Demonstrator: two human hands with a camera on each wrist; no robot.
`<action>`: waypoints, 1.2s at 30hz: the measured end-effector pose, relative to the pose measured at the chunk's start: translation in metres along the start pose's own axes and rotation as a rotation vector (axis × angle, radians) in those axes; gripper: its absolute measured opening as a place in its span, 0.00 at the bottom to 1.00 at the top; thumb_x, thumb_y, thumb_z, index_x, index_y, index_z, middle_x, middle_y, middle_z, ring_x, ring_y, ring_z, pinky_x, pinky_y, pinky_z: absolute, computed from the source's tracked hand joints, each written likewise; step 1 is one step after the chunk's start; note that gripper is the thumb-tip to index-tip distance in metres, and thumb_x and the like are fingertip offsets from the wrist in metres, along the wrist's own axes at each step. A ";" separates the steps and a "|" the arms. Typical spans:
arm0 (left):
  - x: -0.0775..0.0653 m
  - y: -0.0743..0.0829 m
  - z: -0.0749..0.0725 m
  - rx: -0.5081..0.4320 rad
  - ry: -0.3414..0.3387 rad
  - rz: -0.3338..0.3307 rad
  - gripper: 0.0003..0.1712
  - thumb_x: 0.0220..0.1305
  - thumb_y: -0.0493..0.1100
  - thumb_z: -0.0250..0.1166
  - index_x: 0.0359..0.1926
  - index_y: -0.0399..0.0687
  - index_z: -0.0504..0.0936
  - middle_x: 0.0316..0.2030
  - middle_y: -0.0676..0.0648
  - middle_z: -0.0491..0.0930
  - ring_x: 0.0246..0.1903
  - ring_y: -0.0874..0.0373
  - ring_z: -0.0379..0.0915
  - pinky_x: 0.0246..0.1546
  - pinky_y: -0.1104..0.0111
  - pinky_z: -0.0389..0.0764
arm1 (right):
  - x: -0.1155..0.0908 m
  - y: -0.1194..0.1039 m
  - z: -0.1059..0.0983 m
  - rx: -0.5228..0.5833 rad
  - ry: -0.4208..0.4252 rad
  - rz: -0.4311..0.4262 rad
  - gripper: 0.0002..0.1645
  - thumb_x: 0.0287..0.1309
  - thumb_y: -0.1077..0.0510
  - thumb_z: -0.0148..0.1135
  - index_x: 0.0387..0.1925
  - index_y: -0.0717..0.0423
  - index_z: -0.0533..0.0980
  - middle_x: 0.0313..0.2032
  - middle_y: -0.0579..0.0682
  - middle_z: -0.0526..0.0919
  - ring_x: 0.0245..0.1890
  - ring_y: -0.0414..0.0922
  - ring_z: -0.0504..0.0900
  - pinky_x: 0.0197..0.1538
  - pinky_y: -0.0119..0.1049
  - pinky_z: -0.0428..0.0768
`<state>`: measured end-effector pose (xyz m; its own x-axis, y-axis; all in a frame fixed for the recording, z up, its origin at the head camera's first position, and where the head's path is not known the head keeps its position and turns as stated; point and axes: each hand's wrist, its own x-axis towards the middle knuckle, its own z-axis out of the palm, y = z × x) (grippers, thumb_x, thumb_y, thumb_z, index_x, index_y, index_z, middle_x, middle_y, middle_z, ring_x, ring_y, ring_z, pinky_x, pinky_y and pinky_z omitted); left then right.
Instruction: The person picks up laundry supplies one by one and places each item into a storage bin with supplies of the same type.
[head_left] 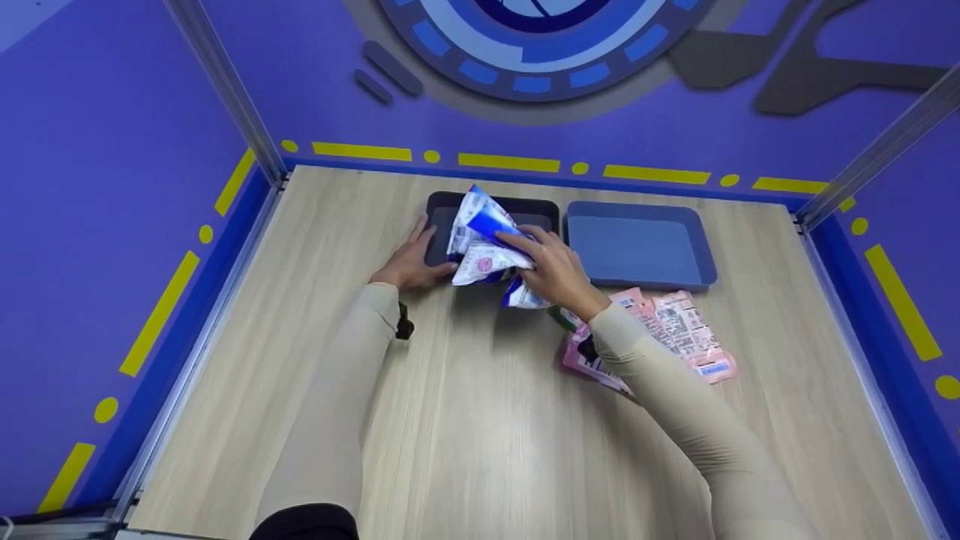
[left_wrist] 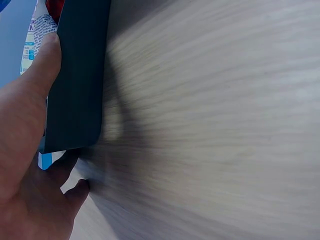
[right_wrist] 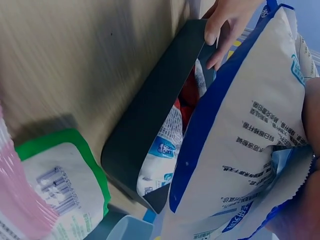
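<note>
My right hand grips a crumpled blue-and-white plastic pouch over the dark tray. In the right wrist view this pouch is large, with blue edges and printed text, and it hides much of the tray. At the tray's front left corner, my left hand is spread with its thumb along the front rim. The left wrist view has that thumb against the dark front wall. Inside the tray lie a white printed packet and something red.
A blue-grey tray stands to the right of the dark one. Pink printed packets lie in front of it, partly under my right forearm, beside a green-edged white packet. Purple panels enclose the wooden table.
</note>
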<state>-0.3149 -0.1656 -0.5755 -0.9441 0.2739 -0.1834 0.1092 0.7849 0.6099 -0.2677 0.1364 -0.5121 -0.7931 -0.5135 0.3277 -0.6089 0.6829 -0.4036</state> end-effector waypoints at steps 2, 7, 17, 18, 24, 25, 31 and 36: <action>0.000 0.000 0.000 0.004 0.000 0.003 0.60 0.65 0.67 0.67 0.82 0.43 0.46 0.82 0.45 0.29 0.80 0.43 0.39 0.77 0.53 0.53 | 0.003 0.002 0.000 -0.004 0.004 -0.011 0.39 0.63 0.63 0.66 0.72 0.36 0.72 0.68 0.57 0.74 0.63 0.59 0.76 0.56 0.59 0.81; -0.001 -0.001 0.000 0.001 -0.003 0.016 0.60 0.65 0.66 0.67 0.82 0.42 0.46 0.82 0.45 0.29 0.79 0.42 0.42 0.77 0.54 0.53 | 0.008 0.008 0.000 -0.010 0.026 -0.051 0.38 0.62 0.64 0.65 0.72 0.39 0.73 0.68 0.55 0.75 0.64 0.57 0.75 0.53 0.57 0.82; 0.001 -0.001 0.000 -0.002 -0.011 -0.013 0.58 0.66 0.66 0.66 0.83 0.46 0.45 0.83 0.48 0.28 0.80 0.44 0.39 0.78 0.54 0.52 | 0.019 0.015 -0.003 -0.006 0.033 -0.028 0.37 0.64 0.64 0.64 0.72 0.38 0.72 0.69 0.55 0.73 0.64 0.58 0.74 0.54 0.57 0.82; 0.001 -0.001 0.000 -0.004 -0.012 -0.016 0.59 0.66 0.66 0.66 0.83 0.47 0.45 0.83 0.49 0.28 0.80 0.44 0.39 0.78 0.54 0.53 | 0.021 0.017 -0.003 -0.009 0.037 -0.030 0.37 0.64 0.64 0.64 0.73 0.38 0.72 0.69 0.55 0.73 0.64 0.58 0.74 0.53 0.58 0.82; -0.001 -0.001 0.001 -0.005 -0.014 -0.010 0.60 0.65 0.67 0.66 0.83 0.46 0.45 0.82 0.49 0.27 0.79 0.42 0.40 0.77 0.52 0.53 | 0.028 0.023 -0.002 -0.023 0.046 -0.025 0.39 0.65 0.64 0.65 0.73 0.35 0.71 0.70 0.55 0.72 0.65 0.58 0.73 0.57 0.59 0.80; -0.001 -0.001 0.001 -0.005 -0.014 -0.005 0.60 0.65 0.67 0.66 0.83 0.45 0.45 0.82 0.48 0.27 0.80 0.42 0.40 0.77 0.52 0.53 | 0.030 0.023 -0.002 -0.023 0.045 -0.021 0.39 0.65 0.64 0.65 0.73 0.34 0.70 0.70 0.55 0.71 0.65 0.58 0.73 0.58 0.59 0.79; 0.000 -0.001 0.000 -0.004 -0.019 -0.002 0.61 0.65 0.66 0.67 0.83 0.44 0.44 0.82 0.47 0.27 0.80 0.43 0.40 0.77 0.52 0.54 | 0.040 0.028 0.001 -0.041 0.040 -0.021 0.39 0.65 0.63 0.65 0.74 0.34 0.70 0.72 0.53 0.70 0.65 0.59 0.73 0.62 0.60 0.77; 0.000 -0.001 0.000 -0.011 -0.020 -0.003 0.61 0.64 0.67 0.67 0.83 0.44 0.45 0.82 0.49 0.27 0.79 0.43 0.41 0.77 0.53 0.54 | 0.047 0.033 0.005 -0.039 0.066 -0.046 0.38 0.65 0.65 0.64 0.73 0.35 0.71 0.71 0.54 0.70 0.65 0.60 0.73 0.62 0.62 0.76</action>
<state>-0.3155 -0.1666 -0.5762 -0.9379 0.2828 -0.2008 0.1030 0.7799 0.6174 -0.3250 0.1320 -0.5146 -0.7607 -0.5104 0.4010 -0.6426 0.6796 -0.3539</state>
